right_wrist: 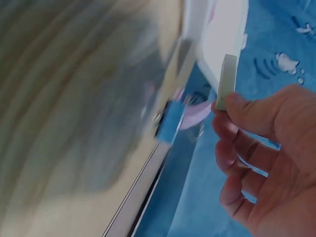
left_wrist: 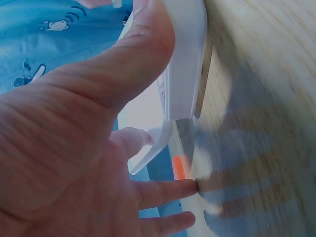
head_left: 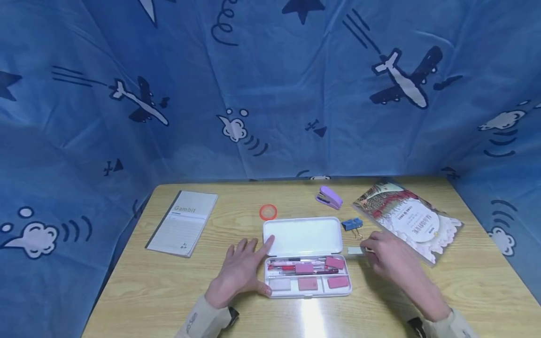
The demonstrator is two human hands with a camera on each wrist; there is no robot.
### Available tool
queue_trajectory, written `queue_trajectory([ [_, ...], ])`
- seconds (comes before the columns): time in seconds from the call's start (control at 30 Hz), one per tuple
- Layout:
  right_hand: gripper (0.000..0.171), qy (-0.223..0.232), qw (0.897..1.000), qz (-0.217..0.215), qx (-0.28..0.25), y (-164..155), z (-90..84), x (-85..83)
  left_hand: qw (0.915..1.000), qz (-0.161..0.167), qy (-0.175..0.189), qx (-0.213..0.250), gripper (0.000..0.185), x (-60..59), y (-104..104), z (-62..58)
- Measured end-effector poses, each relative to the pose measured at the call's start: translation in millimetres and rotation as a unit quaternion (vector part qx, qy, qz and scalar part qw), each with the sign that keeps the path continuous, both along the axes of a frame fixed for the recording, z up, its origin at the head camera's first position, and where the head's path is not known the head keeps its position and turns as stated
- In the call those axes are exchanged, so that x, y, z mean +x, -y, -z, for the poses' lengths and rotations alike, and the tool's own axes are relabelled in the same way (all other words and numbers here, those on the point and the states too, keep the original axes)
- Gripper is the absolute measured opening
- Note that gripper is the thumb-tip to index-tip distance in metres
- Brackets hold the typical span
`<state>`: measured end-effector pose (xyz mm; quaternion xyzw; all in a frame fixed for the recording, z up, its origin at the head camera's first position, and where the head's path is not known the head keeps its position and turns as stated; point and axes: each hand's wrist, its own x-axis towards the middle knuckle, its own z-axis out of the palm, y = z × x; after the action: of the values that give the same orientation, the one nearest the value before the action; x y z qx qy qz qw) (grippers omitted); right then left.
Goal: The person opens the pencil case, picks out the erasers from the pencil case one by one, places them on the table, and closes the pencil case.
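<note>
Pressed flat against the near left edge of the open white pencil case (head_left: 302, 237) is the left hand (head_left: 239, 272), fingers spread. A small pale eraser block (head_left: 355, 250), long axis running left-right, is pinched in the right hand (head_left: 390, 257) just right of the case. Red pens and pink blocks are held in the case's tray on the worktop (head_left: 139, 291).

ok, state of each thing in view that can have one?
pencil case: open, lid back flat
left hand: open, resting against the case
right hand: pinching white eraser
stapler: closed
binder clip: clamped on nothing
notebook: closed
book: closed
</note>
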<state>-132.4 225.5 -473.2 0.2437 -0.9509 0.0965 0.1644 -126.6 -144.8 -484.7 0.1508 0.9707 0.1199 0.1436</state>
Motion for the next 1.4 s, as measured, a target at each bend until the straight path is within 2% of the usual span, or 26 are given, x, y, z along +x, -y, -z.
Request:
queue_trajectory([
  [0.2,0.025,0.049,0.998,0.046,0.017,-24,7.2,1.0,0.9999,0.005,-0.010,0.005,0.137,-0.9,0,1.1],
  [0.53,0.025,0.091,0.994,0.059,0.032,-28,13.9,-4.1,1.0000,0.005,-0.004,0.002,0.137,-0.5,0,-0.2],
  [0.77,0.024,0.103,0.992,0.062,0.029,-27,15.8,-5.0,1.0000,0.005,-0.002,0.001,0.136,0.2,0,-1.7],
  [1.13,0.032,0.098,0.994,0.041,0.031,-26,19.2,-6.1,1.0000,0.000,0.010,0.000,0.135,-0.1,0,-2.0],
  [1.3,0.023,0.081,0.996,0.039,0.028,-24,16.9,-5.5,0.9999,-0.001,0.011,0.000,0.136,-0.4,0,-1.9],
  [1.4,0.019,0.056,0.998,0.026,0.020,-16,11.4,-4.9,0.9999,-0.001,0.010,0.002,0.136,-0.4,1,-1.6],
])
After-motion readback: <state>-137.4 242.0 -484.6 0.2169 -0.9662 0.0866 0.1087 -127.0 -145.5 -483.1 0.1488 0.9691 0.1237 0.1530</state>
